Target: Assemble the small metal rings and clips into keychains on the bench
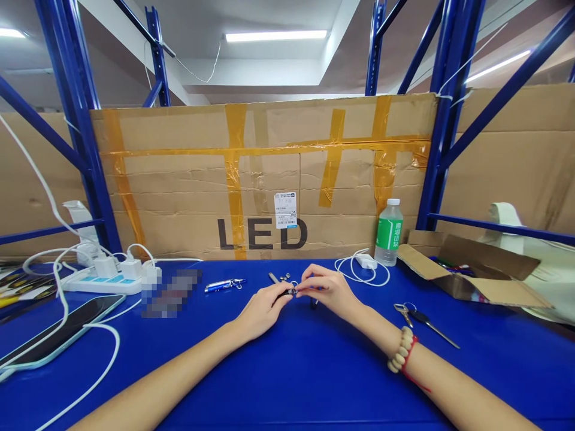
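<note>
At the centre of the frame, just above the blue tabletop [287,371], your two bare hands meet over a small dark and metallic item [293,291]. Your left hand [263,311] reaches in from the lower left, thumb and fingers closed together on the item's left side. Your right hand [330,290], coming from the lower right with a pale beaded bracelet [401,352] and a red string on the wrist, pinches at its right side between thumb and fingertips. The item is too small to make out further.

Just behind your fingertips lie a few small metal pieces [285,277]. Left of your hands, a blue and silver pen-like tool [225,285] lies flat, and at the far left you have a white power strip [105,280] with chargers plugged in, above a dark-screened phone [63,329] in a pale case.

Right of centre, a coiled white cable [359,269] sits near a clear plastic bottle with a green label [389,233]. Nearer your right forearm are a metal key-like piece on a ring [403,313] and a slim dark-handled tool [433,327], with an open brown cardboard box [469,269] at the right, behind them.
</note>
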Tool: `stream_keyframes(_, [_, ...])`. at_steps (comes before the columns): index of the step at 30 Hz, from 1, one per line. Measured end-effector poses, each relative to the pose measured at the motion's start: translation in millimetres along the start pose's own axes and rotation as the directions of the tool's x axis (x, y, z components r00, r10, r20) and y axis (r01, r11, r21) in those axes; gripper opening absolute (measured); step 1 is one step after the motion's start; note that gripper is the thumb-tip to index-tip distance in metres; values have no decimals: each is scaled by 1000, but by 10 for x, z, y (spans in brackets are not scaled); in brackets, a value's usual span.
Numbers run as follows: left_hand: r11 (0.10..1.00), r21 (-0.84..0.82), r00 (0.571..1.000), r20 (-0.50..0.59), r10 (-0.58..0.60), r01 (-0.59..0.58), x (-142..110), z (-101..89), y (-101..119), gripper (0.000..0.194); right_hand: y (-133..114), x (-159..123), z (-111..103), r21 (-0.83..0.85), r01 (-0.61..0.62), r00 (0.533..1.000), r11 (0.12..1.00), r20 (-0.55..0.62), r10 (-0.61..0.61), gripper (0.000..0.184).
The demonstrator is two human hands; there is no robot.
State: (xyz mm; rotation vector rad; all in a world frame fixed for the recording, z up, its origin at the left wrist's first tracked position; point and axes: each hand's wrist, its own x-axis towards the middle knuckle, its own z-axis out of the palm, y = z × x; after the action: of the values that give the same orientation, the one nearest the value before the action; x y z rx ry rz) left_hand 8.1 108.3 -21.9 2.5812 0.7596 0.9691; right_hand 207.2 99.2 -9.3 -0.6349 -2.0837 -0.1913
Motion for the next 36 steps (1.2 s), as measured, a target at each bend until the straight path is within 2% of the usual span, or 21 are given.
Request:
stream_keyframes(5, [1000,15,1000,-16,-18,19,-4,-27,49,24,-48,26,-14,-36,13,999,999,-36,-14,16])
stream_keyframes(14, [1000,-2,1000,-5,4,-4,-19,-30,60,21,-92,35,-92,-228,129,991,965,70,-115,23])
stream_keyframes(22, [997,60,999,-31,-36,38,-45,-21,84,19,-123,61,-92,-358,232,972,904,121,-201,23])
stream_keyframes(29, [999,36,999,-9,-39,39,-41,-11,77,22,-148,73,-92,-369,207,974,906,168,-154,25])
stream_keyframes(36, [999,-51,1000,29,-3,4,-34,-8,70,16,-123,53,-103,-364,303,949,881,196,-245,30])
